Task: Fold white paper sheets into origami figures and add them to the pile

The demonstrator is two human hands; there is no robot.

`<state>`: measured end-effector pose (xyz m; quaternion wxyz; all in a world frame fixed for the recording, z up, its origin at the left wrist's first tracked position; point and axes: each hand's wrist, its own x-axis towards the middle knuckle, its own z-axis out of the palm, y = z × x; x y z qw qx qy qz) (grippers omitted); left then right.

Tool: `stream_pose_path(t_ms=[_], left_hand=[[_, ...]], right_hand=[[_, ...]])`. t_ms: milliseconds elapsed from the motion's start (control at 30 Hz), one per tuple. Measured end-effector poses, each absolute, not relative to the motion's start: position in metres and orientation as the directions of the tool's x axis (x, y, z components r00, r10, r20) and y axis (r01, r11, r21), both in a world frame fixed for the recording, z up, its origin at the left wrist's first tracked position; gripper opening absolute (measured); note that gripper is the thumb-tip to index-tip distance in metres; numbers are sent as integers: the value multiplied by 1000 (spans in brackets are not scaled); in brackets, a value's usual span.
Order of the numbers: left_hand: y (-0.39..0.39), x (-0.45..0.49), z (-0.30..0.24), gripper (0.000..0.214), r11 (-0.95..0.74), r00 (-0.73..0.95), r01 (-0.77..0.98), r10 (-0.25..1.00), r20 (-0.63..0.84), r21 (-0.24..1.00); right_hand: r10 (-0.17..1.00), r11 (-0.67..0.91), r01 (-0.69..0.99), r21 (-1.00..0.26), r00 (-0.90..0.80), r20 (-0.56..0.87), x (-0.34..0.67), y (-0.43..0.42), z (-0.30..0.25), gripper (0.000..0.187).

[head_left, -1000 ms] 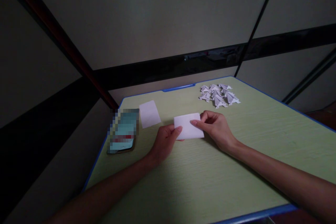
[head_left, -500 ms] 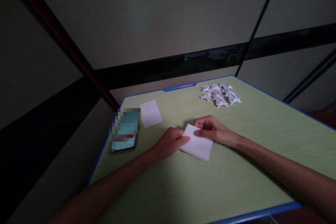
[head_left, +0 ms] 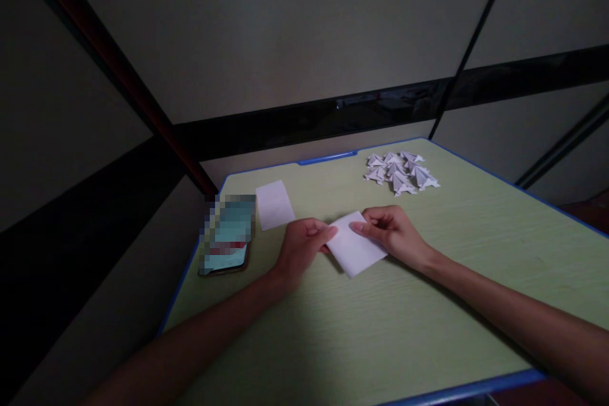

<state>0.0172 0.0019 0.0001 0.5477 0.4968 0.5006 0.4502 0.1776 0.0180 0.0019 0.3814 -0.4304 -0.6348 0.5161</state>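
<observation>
Between my two hands is a folded sheet of white paper [head_left: 358,250], tilted a little above the table. My left hand [head_left: 303,246] pinches its left corner, thumb on top and fingers beneath. At the upper right edge, my right hand [head_left: 392,231] grips the same paper, with its thumb lying on the upper face. The fingertips under the paper are hidden. Beyond my right hand stand several folded white paper figures [head_left: 397,171], grouped closely. A flat white sheet [head_left: 275,204] lies beyond my left hand.
A phone [head_left: 226,263] with a lit, partly pixelated screen is at the table's left edge. The pale green table [head_left: 476,241] has a blue rim and a blue groove [head_left: 328,158] at its far side. Behind it rises a panelled wall [head_left: 295,32] with a glossy black band.
The folded paper has turned in my hands, its near corner swinging left and up. Both hands have shifted slightly away from me, still gripping it.
</observation>
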Motion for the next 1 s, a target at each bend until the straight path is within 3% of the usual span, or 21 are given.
stream_pose_path(t_ms=[200,467,667,800,1000], left_hand=[[4,15,-5,18,39,-55,28,998,-37,999],[5,14,-7,20,-46,-34,22,998,47,999],[3,16,-8,17,24,39,-82,999,-21,996],[-1,18,-9,21,21,94,-45,995,-16,999],[-2,19,-4,32,-16,-16,93,1000,18,996]], right_hand=[[896,84,183,-979,-443,-6,179,17,5,35],[908,91,192,-977,-418,3,179,17,2,34],[936,148,171,-974,-342,82,176,16,-1,37],[935,193,164,-967,-330,131,176,16,-2,36],[938,200,145,-969,-315,147,175,15,-2,36]])
